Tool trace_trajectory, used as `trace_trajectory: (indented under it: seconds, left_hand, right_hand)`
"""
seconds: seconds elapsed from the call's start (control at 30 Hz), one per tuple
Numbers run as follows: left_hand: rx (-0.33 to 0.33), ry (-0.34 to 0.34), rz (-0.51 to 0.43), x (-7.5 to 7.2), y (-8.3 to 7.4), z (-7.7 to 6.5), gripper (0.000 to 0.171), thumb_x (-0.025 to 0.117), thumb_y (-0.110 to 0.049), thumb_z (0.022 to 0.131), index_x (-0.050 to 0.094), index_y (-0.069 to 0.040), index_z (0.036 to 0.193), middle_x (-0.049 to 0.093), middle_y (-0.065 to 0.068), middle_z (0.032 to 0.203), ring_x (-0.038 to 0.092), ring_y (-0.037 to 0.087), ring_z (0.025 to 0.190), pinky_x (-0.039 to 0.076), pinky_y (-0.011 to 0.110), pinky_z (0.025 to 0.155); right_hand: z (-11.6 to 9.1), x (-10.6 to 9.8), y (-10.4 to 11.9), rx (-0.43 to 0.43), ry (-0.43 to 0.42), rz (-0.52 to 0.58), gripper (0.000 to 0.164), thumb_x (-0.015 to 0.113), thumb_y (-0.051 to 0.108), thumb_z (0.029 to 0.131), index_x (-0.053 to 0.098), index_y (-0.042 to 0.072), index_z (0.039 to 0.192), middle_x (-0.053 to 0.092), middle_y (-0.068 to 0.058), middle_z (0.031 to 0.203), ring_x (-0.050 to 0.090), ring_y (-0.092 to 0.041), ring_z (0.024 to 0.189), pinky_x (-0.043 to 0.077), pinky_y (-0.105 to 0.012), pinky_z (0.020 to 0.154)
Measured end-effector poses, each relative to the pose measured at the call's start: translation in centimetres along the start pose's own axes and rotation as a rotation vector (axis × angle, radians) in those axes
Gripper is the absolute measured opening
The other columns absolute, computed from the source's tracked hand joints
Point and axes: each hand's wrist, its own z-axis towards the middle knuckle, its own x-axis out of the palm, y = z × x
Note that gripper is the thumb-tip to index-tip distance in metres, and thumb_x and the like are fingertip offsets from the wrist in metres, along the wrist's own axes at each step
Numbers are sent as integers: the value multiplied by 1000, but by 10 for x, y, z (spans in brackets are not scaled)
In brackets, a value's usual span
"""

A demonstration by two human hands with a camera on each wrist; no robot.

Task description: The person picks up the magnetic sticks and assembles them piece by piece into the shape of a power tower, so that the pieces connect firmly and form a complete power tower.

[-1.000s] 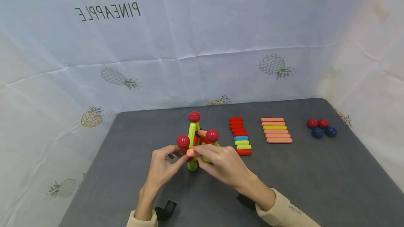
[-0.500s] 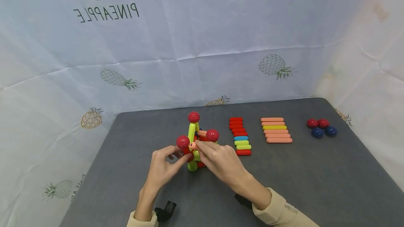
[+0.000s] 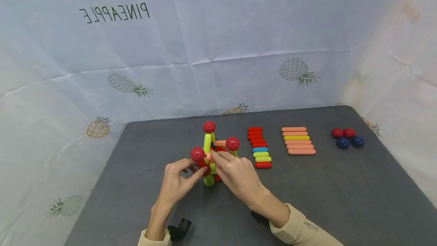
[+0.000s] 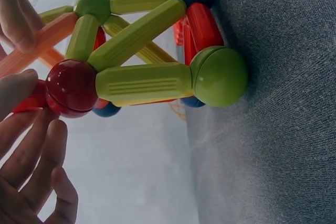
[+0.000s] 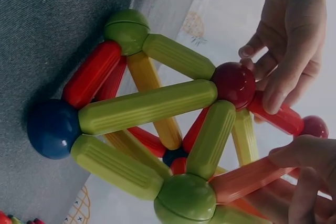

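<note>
A built frame of magnetic rods and balls (image 3: 207,145) stands on the table between both hands. My left hand (image 3: 178,180) pinches a short red rod (image 5: 286,116) that joins a dark red ball (image 5: 235,85) on the frame's near side. With fingers and thumb, my right hand (image 3: 239,174) grips a salmon rod (image 5: 249,180); one end of it meets a green ball (image 5: 185,199) of the frame. Another red ball (image 3: 233,143) tops a salmon rod at the frame's right. The hands cover part of the structure in the head view.
Right of the frame lies a column of short red, blue and lime rods (image 3: 262,149). Farther right are longer salmon rods and one yellow rod (image 3: 297,137). Red and blue balls (image 3: 343,143) sit near the table's right edge. A patterned cloth (image 3: 191,48) hangs behind.
My right hand has drawn the salmon rod slightly away from me, and the rod now points more along the view. The red ball at the right has shifted slightly rightward. My left hand has barely moved.
</note>
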Motion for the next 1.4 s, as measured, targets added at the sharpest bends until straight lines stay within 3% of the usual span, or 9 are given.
trace_trajectory:
  seconds: [0.3, 0.47, 0.53, 0.6, 0.7, 0.8, 1.0, 1.3, 1.4]
  left_hand:
    - [-12, 34, 16, -1, -3, 2, 19, 87, -13, 79, 79, -13, 96, 78, -1, 83, 68, 12, 68, 56, 31, 60]
    - [-12, 45, 9, -1, -3, 4, 20, 87, -14, 79, 79, -14, 98, 77, -2, 83, 68, 11, 69, 56, 32, 61]
    - [-11, 45, 9, -1, -4, 5, 20, 87, -14, 79, 79, -14, 98, 76, -3, 81, 67, 10, 70, 57, 33, 61]
    - [-17, 46, 12, -1, -4, 6, 19, 87, -14, 80, 79, -14, 97, 76, -3, 80, 67, 10, 70, 57, 33, 61]
    - [-38, 48, 17, -1, -5, 6, 18, 87, -14, 80, 79, -15, 97, 75, -4, 80, 67, 9, 71, 57, 31, 61]
    - [-65, 52, 21, -1, -5, 7, 17, 86, -14, 81, 79, -15, 97, 75, -4, 81, 67, 9, 72, 56, 29, 62]
    - [-106, 65, 18, 0, -3, 9, 17, 84, -15, 84, 78, -15, 100, 77, -2, 88, 67, 9, 74, 58, 32, 63]
    - [-111, 87, 27, 1, -3, 15, 18, 83, -13, 85, 78, -13, 103, 77, 0, 91, 67, 10, 75, 57, 27, 64]
    - [-120, 96, 35, 2, -4, 15, 19, 83, -12, 84, 77, -12, 102, 75, 0, 91, 66, 9, 74, 58, 29, 64]
  right_hand:
    - [1, -3, 2, 37, -9, 7, 38, 87, 9, 79, 77, 8, 115, 79, -4, 101, 70, -12, 65, 36, -8, 48]
    - [-3, -19, -15, 60, -225, 200, 15, 89, 11, 76, 78, 10, 86, 71, 2, 72, 56, -6, 55, 36, -10, 49]
    - [-5, -26, -28, 138, -282, 293, 22, 90, 12, 75, 69, 10, 80, 62, 3, 68, 54, -8, 58, 42, -14, 51]
    - [-5, -30, -40, 262, -227, 391, 30, 90, 13, 76, 64, 10, 89, 64, 0, 79, 61, -11, 69, 50, -19, 58]
    - [-8, -29, -53, 403, -13, 467, 39, 88, 17, 80, 65, 10, 111, 71, -3, 101, 70, -16, 86, 61, -30, 71]
    - [-13, -22, -60, 412, 136, 522, 38, 84, 15, 85, 70, 9, 120, 76, -6, 109, 75, -19, 92, 63, -33, 80]
    - [-17, -16, -62, 351, 130, 508, 21, 82, 10, 86, 77, 9, 106, 78, -3, 96, 75, -11, 81, 62, -25, 76]
    - [-18, -18, -60, 318, 134, 486, 19, 83, 12, 85, 78, 11, 103, 78, 0, 91, 73, -6, 78, 60, -22, 74]
    - [-20, -22, -66, 316, 164, 489, 24, 83, 15, 85, 78, 9, 108, 79, -2, 96, 74, -10, 81, 62, -26, 76]
